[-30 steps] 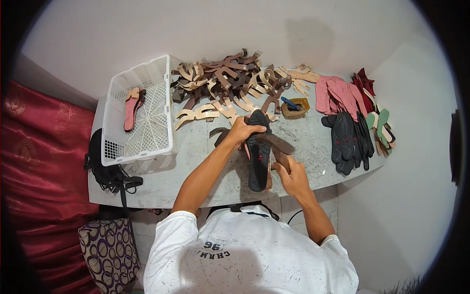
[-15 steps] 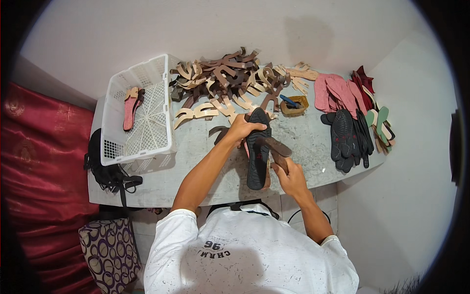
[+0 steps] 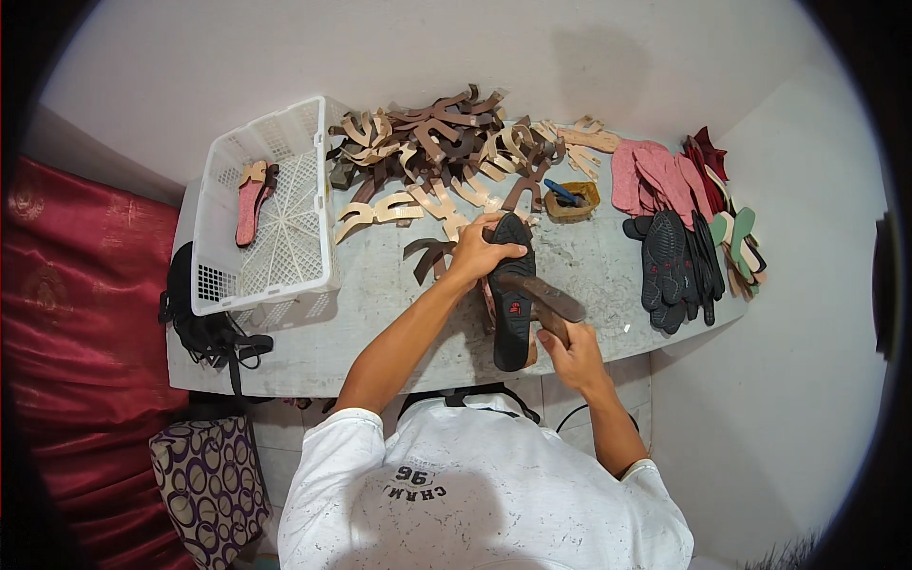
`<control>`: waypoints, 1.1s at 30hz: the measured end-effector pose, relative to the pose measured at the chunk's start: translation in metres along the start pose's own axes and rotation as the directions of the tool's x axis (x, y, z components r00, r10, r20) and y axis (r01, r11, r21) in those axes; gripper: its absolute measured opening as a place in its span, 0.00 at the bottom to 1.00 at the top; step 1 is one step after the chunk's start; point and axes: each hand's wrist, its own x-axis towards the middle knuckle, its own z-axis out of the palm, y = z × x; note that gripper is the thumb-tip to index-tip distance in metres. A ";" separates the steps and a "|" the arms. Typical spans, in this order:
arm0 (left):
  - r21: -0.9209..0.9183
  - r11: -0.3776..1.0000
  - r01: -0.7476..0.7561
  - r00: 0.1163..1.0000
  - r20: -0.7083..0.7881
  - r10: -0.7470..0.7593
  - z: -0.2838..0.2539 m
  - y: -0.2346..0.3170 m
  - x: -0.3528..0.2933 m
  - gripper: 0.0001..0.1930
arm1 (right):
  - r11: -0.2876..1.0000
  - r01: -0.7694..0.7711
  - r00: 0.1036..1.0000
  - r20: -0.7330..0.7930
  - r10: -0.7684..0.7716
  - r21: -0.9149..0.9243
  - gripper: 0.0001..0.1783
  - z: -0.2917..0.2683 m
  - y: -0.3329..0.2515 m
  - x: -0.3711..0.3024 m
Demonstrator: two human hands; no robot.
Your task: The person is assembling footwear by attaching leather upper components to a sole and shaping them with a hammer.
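Note:
My left hand is closed around the toe end of a sandal, its black ridged sole turned up toward me. A little pink and tan of its other side shows at the edges. In my right hand is a hammer with a dark, worn head, gripped by its short visible handle. The hammer's head lies across the middle of the sole; whether it touches cannot be made out. Close to my left hand, a dark brown cut strap rests on the table.
A white plastic basket at the left holds a pink sandal. Brown and beige straps are heaped at the back. A small tub has a blue-handled tool in it. Pink insoles and black soles lie at the right.
The sandal has shifted slightly right in my left hand. My right hand and the hammer have also moved a little right and down, exposing more of the sole's red mark.

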 end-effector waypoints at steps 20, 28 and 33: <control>-0.204 0.954 0.219 0.976 0.025 -0.218 -0.003 0.006 0.000 0.29 | 0.935 0.319 0.914 -0.312 -0.259 0.157 0.24 0.020 0.022 -0.004; -0.148 0.978 0.149 0.987 0.084 -0.138 -0.011 -0.012 0.003 0.24 | 0.996 -0.082 0.991 -0.107 0.078 -0.034 0.16 -0.006 -0.013 0.006; -0.165 0.969 0.186 0.979 0.117 -0.168 -0.009 -0.008 0.005 0.21 | 0.976 0.181 0.957 -0.251 -0.147 0.117 0.20 0.011 -0.001 -0.002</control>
